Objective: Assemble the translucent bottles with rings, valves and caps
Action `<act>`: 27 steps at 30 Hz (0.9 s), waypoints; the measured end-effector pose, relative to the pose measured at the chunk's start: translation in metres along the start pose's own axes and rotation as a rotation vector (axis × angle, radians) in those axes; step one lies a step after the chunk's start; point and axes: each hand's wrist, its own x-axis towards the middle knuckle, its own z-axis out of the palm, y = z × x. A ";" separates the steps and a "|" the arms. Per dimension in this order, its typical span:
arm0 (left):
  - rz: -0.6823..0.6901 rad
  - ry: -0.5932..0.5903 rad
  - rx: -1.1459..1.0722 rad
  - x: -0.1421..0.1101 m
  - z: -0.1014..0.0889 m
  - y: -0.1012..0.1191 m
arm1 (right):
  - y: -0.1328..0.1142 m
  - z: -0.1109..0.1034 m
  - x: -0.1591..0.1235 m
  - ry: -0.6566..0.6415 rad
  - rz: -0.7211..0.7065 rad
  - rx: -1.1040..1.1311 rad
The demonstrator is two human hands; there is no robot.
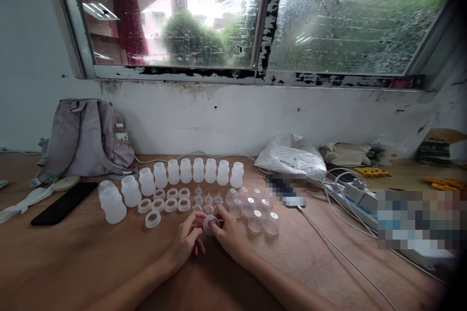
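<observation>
The right hand (pixel 229 231) pinches a ring (pixel 206 226), thumb over its opening; the left hand (pixel 185 240) curls beside it, its grip unclear. Teats (pixel 208 199) stand just beyond the hands, caps (pixel 254 225) beside the right, bottles (pixel 173 173) farther out. Light, even rim pressure should keep the ring steady and unwarped.

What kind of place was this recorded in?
Probably a small workroom or workshop: rows of white bottles with loose rings cover a wooden table, beside a backpack.
</observation>
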 end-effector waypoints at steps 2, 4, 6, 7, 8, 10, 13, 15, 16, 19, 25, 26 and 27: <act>-0.003 -0.002 0.024 -0.002 -0.001 0.001 | 0.000 0.000 0.000 -0.005 -0.001 0.000; -0.008 -0.002 0.046 -0.003 -0.001 0.003 | -0.001 0.000 -0.001 -0.013 0.005 0.000; -0.012 -0.007 0.055 -0.005 -0.001 0.004 | -0.002 -0.001 -0.001 -0.021 0.012 0.000; -0.013 -0.010 0.057 -0.005 -0.001 0.005 | -0.002 -0.001 -0.001 -0.023 0.016 0.000; -0.014 -0.014 0.060 -0.005 0.000 0.005 | -0.002 -0.002 -0.001 -0.025 0.020 -0.001; -0.009 -0.018 0.073 -0.006 0.000 0.005 | -0.001 -0.002 -0.001 -0.021 0.029 -0.002; 0.000 -0.019 0.120 -0.008 0.002 0.007 | 0.001 -0.001 -0.001 -0.025 0.030 0.001; 0.012 -0.026 0.173 -0.010 0.002 0.012 | 0.001 -0.002 -0.001 -0.034 0.033 0.002; 0.028 -0.031 0.221 -0.010 0.002 0.015 | 0.001 -0.002 -0.001 -0.039 0.033 0.004; 0.159 -0.053 0.532 -0.009 -0.004 0.026 | 0.000 -0.004 -0.002 -0.051 0.026 0.010; 0.448 0.366 1.304 0.008 -0.050 0.045 | -0.001 -0.006 -0.004 -0.005 0.045 0.029; 0.399 0.476 1.387 0.011 -0.062 0.050 | -0.001 -0.006 -0.004 -0.022 0.045 0.044; 0.321 0.581 1.464 0.012 -0.073 0.055 | -0.002 -0.006 -0.005 -0.047 0.040 0.056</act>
